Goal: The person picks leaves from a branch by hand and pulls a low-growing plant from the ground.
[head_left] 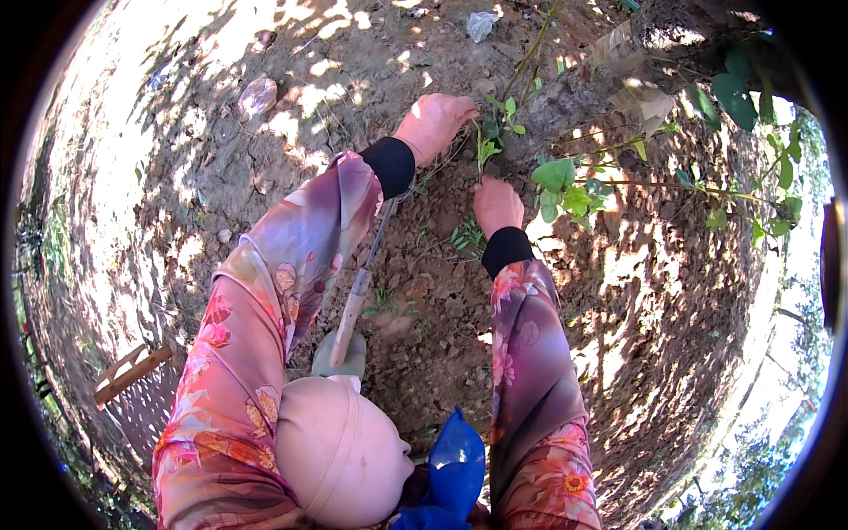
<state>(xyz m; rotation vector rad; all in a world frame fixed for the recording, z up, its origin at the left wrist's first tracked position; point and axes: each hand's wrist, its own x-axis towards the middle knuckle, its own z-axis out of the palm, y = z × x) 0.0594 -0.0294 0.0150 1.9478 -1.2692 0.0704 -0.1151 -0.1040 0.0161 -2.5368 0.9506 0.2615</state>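
Bare brown soil lies under both hands. My right hand (498,206) is closed, its fingertips at the lower stem of a small green seedling (487,150). Just left of the seedling's top is my left hand (435,128), its fingers drawn together; whatever they pinch is too small to make out. Below my left wrist, a tool with a pale wooden handle (355,311) and a thin metal shaft lies slanted, partly behind my left sleeve. Its handle end rests over a grey-green shoe (352,356).
A leafy branch (558,181) spreads to the right of my right hand. Small weeds (468,234) grow beside my right wrist. A crumpled clear plastic scrap (480,26) lies at the far side. At left stands a slatted crate-like object (132,380). Blue material (458,459) shows near me.
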